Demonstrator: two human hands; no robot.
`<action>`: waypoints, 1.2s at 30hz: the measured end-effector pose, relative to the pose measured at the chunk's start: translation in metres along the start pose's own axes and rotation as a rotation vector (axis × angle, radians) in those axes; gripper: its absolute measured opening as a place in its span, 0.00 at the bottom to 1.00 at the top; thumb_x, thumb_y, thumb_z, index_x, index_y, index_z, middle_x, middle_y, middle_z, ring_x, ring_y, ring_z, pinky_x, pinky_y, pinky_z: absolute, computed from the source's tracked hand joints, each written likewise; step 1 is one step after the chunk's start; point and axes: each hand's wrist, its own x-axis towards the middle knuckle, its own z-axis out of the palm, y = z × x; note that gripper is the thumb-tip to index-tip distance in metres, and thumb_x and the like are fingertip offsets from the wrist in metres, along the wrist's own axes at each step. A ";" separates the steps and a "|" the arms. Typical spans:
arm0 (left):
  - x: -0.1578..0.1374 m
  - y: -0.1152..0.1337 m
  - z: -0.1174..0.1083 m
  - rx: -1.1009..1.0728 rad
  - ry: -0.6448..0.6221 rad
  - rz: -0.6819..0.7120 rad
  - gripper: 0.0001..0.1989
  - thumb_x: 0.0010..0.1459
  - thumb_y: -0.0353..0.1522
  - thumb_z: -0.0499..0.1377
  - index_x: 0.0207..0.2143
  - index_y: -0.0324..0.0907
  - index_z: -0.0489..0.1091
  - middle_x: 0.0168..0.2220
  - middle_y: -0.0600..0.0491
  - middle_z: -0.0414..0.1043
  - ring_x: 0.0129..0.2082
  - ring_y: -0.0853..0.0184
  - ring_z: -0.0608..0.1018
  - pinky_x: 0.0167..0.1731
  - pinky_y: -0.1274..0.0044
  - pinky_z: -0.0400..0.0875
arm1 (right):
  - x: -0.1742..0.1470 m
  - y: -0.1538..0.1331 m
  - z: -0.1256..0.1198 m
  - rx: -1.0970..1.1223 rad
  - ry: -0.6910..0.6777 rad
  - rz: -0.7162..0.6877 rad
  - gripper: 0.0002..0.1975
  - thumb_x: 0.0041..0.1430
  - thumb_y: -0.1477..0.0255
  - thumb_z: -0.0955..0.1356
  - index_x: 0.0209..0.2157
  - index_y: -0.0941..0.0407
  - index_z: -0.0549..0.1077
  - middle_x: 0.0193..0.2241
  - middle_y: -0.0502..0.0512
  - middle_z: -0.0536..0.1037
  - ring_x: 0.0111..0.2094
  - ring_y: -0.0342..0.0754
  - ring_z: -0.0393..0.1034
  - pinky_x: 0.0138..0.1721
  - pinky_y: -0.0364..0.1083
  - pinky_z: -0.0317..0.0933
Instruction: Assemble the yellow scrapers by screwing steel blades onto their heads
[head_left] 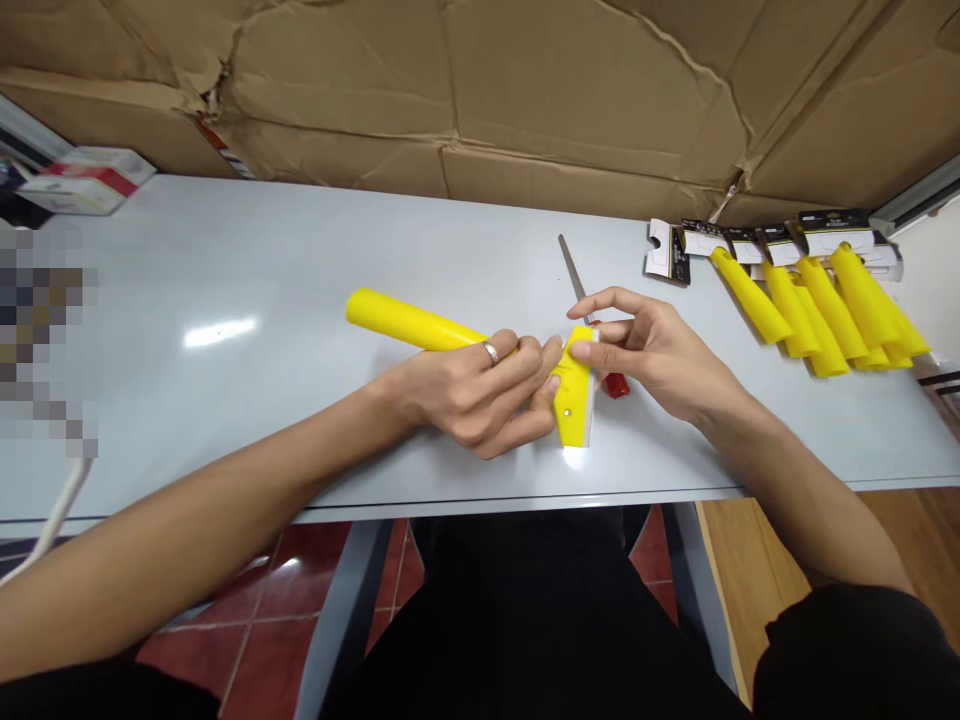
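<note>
A yellow scraper (412, 321) with a long round handle and a flared flat head lies across my hands above the table. My left hand (487, 395), a ring on one finger, is wrapped round the neck where handle meets head. At the head's right side, my right hand (652, 350) pinches the edge between thumb and fingers, where a pale strip runs along it. Behind the right fingers, a screwdriver (574, 268) with a grey shaft and red handle rests on the table, partly hidden.
Several yellow handles (817, 310) with black-and-white card tags lie at the right of the light table (262, 420). A small card (667, 252) is beside them. A white-and-red box (90, 180) stands far left. Cardboard (450, 100) walls the back edge.
</note>
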 end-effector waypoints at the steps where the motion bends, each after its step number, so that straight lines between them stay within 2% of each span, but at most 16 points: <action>1: 0.000 -0.001 -0.001 0.004 -0.006 -0.012 0.09 0.70 0.28 0.65 0.34 0.43 0.71 0.37 0.49 0.86 0.34 0.65 0.83 0.28 0.73 0.77 | 0.000 -0.001 -0.002 0.006 0.013 0.002 0.37 0.54 0.51 0.81 0.54 0.59 0.69 0.30 0.50 0.79 0.26 0.37 0.74 0.24 0.36 0.62; 3: 0.000 -0.004 -0.003 0.019 -0.018 -0.034 0.09 0.70 0.27 0.65 0.34 0.43 0.71 0.38 0.47 0.86 0.33 0.64 0.83 0.26 0.73 0.76 | -0.001 -0.004 -0.006 0.012 0.017 0.009 0.35 0.56 0.48 0.80 0.49 0.61 0.71 0.31 0.54 0.81 0.29 0.41 0.78 0.29 0.39 0.71; 5: 0.001 -0.006 -0.004 0.028 -0.013 -0.041 0.10 0.70 0.26 0.64 0.33 0.42 0.70 0.37 0.45 0.86 0.31 0.65 0.82 0.25 0.74 0.76 | -0.001 -0.005 -0.011 0.001 0.001 0.012 0.34 0.55 0.48 0.80 0.43 0.63 0.72 0.32 0.58 0.82 0.30 0.43 0.80 0.32 0.41 0.75; 8: 0.001 -0.006 -0.005 0.036 -0.010 -0.037 0.11 0.70 0.26 0.64 0.32 0.42 0.70 0.37 0.45 0.86 0.31 0.65 0.82 0.25 0.74 0.76 | -0.002 -0.003 -0.013 -0.008 -0.016 0.005 0.34 0.52 0.50 0.82 0.42 0.63 0.73 0.30 0.59 0.82 0.28 0.44 0.79 0.30 0.41 0.74; 15: -0.001 -0.007 -0.003 0.065 -0.007 -0.011 0.10 0.69 0.27 0.65 0.33 0.43 0.70 0.36 0.46 0.85 0.31 0.65 0.82 0.22 0.75 0.74 | 0.001 0.004 -0.004 0.029 0.022 -0.054 0.33 0.52 0.49 0.82 0.42 0.62 0.73 0.29 0.56 0.81 0.28 0.41 0.78 0.31 0.39 0.75; 17: -0.001 -0.007 -0.003 0.053 0.003 -0.052 0.10 0.69 0.27 0.64 0.33 0.43 0.70 0.37 0.47 0.85 0.31 0.66 0.82 0.22 0.75 0.75 | 0.001 0.002 -0.001 0.030 0.031 -0.053 0.34 0.54 0.47 0.80 0.42 0.62 0.73 0.28 0.55 0.80 0.27 0.41 0.77 0.29 0.38 0.72; 22: 0.001 -0.003 -0.001 0.013 0.040 -0.064 0.09 0.68 0.26 0.66 0.34 0.43 0.70 0.39 0.47 0.85 0.33 0.65 0.82 0.25 0.73 0.77 | 0.001 0.002 0.009 -0.019 0.032 -0.050 0.34 0.53 0.43 0.79 0.37 0.61 0.71 0.21 0.51 0.74 0.19 0.37 0.68 0.18 0.36 0.54; 27: 0.002 -0.004 0.000 -0.003 0.021 -0.069 0.06 0.68 0.25 0.64 0.36 0.40 0.73 0.39 0.44 0.85 0.33 0.65 0.81 0.24 0.74 0.75 | 0.002 0.003 0.010 -0.060 0.020 -0.056 0.35 0.54 0.41 0.78 0.37 0.62 0.73 0.21 0.51 0.74 0.18 0.36 0.65 0.18 0.38 0.55; 28: 0.002 -0.005 0.000 -0.002 0.016 -0.091 0.04 0.69 0.24 0.62 0.38 0.39 0.75 0.40 0.43 0.85 0.33 0.65 0.81 0.24 0.74 0.75 | 0.002 0.000 0.003 -0.080 0.053 -0.074 0.36 0.56 0.40 0.77 0.37 0.62 0.74 0.22 0.52 0.74 0.18 0.36 0.65 0.19 0.39 0.55; 30: -0.001 -0.008 0.001 0.021 0.010 -0.141 0.05 0.70 0.24 0.61 0.45 0.37 0.76 0.41 0.43 0.85 0.32 0.66 0.81 0.23 0.75 0.75 | 0.001 -0.010 -0.020 -0.131 0.223 -0.178 0.36 0.62 0.39 0.73 0.38 0.63 0.77 0.25 0.57 0.77 0.19 0.36 0.66 0.20 0.40 0.56; 32: -0.006 -0.010 0.002 0.045 -0.010 -0.188 0.11 0.69 0.22 0.61 0.52 0.37 0.76 0.42 0.46 0.85 0.31 0.67 0.82 0.24 0.75 0.75 | -0.002 -0.023 -0.055 -0.213 0.529 -0.312 0.32 0.69 0.45 0.70 0.38 0.65 0.80 0.27 0.60 0.79 0.21 0.33 0.66 0.22 0.39 0.54; 34: -0.012 -0.011 0.003 0.026 -0.037 -0.246 0.16 0.68 0.21 0.61 0.56 0.37 0.75 0.41 0.48 0.84 0.30 0.68 0.82 0.24 0.75 0.74 | -0.009 -0.034 -0.091 -0.402 0.766 -0.215 0.24 0.69 0.58 0.72 0.32 0.67 0.80 0.24 0.59 0.77 0.21 0.29 0.65 0.25 0.39 0.51; 36: -0.017 -0.010 0.005 -0.017 -0.070 -0.312 0.16 0.69 0.21 0.61 0.57 0.38 0.75 0.39 0.49 0.84 0.29 0.67 0.81 0.23 0.74 0.71 | -0.016 -0.041 -0.117 -0.660 0.687 0.055 0.18 0.66 0.63 0.74 0.34 0.66 0.82 0.27 0.59 0.79 0.23 0.29 0.67 0.29 0.40 0.53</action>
